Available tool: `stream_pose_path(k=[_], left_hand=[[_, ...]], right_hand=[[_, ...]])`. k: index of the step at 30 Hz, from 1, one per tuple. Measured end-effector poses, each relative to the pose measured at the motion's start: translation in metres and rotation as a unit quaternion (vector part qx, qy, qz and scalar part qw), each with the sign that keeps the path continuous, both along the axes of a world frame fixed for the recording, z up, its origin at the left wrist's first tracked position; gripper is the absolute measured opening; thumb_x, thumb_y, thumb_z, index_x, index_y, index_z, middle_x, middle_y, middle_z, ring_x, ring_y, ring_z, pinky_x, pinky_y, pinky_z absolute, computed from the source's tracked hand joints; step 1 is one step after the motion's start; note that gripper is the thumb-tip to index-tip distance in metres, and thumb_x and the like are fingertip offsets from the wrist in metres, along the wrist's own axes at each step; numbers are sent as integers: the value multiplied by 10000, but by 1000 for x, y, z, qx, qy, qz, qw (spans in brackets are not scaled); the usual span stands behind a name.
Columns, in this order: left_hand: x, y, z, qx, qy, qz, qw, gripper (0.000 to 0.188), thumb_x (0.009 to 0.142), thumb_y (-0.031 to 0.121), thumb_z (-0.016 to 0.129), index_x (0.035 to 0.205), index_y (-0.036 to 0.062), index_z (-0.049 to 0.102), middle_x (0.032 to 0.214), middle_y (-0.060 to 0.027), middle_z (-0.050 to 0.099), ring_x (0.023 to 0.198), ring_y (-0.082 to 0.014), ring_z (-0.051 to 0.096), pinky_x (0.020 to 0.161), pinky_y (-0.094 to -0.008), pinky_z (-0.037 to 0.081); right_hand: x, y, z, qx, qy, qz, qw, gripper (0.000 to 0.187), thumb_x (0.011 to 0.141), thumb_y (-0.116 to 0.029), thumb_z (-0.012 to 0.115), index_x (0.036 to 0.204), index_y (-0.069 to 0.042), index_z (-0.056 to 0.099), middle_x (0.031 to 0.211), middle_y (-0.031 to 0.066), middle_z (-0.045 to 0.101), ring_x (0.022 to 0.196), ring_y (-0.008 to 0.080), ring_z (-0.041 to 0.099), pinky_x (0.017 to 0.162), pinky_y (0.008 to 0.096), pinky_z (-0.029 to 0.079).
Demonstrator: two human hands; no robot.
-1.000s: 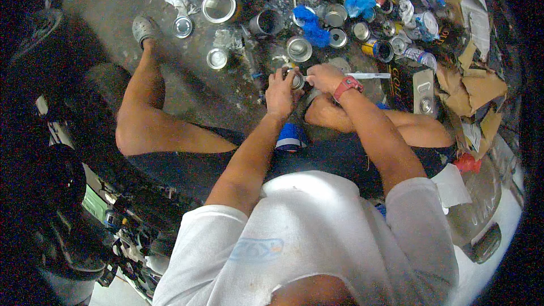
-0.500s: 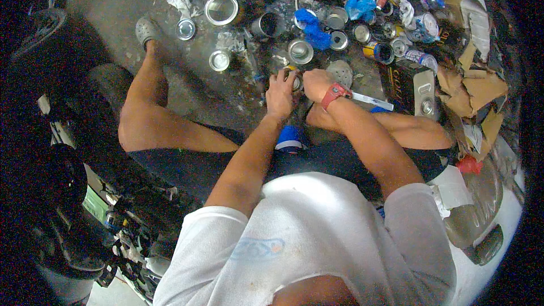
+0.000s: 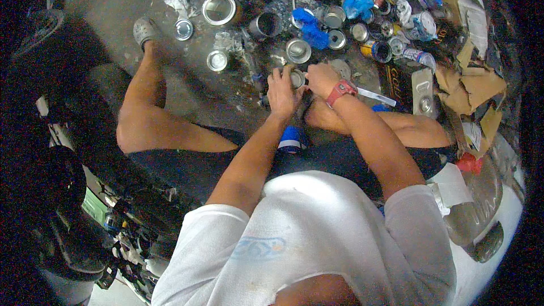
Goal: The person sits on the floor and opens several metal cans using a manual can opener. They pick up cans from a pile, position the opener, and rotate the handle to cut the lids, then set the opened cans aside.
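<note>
My left hand [image 3: 281,92] is wrapped round a small metal can [image 3: 297,78], its round silver end facing up between my legs. Close against the can's right side, my right hand [image 3: 322,81] is closed with its fingers bent. A small dark piece shows between those fingers and the can; what it belongs to is hidden. Beyond my right wrist, which wears a red watch, sticks out a flat whitish strip [image 3: 377,97]; whether my right hand holds it I cannot tell. A blue-and-white can [image 3: 292,139] rests by my lap, below my left wrist.
Several opened cans crowd the floor ahead, among them a wide silver can [image 3: 219,9] and a silver can [image 3: 298,51]. Crumpled blue plastic [image 3: 310,28] lies between them. On the right are a flat metal tin [image 3: 423,93] and torn cardboard [image 3: 481,88].
The can's round end shows more fully now. My right hand has shifted slightly to the right, and the whitish strip has moved a little with it. My left hand keeps its hold.
</note>
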State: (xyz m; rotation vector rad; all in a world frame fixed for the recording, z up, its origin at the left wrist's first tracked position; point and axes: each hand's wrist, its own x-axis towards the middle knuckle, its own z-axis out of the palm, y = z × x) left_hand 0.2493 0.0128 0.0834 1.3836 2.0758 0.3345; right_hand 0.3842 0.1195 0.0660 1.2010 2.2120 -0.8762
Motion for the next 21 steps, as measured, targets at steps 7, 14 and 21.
stream_pose_path(k=[7,14,21], left_hand=[[0,-6,-10,-22,5,1,1000,732,772,238,931,1408,140,581,1373,-164,547,1235,-439,573,918,-558,600],[6,-3,4,-37,-6,17,999,752,765,252,942,1414,140,580,1377,-153,552,1272,-438,565,958,-548,591],[-12,-4,1,10,1,-107,994,783,747,140,913,1459,216,597,1467,-133,553,1348,-430,553,988,-537,606]], right_hand=[[-34,7,43,-7,-51,52,997,215,914,-205,728,1003,-46,841,1019,234,803,992,409,795,882,511,641],[20,4,-11,-74,42,30,996,319,1016,-335,618,1054,-71,793,1065,206,788,1025,425,763,893,568,601],[33,-7,-25,-41,73,-34,996,309,1026,-332,604,976,-81,777,940,188,777,946,435,744,853,591,564]])
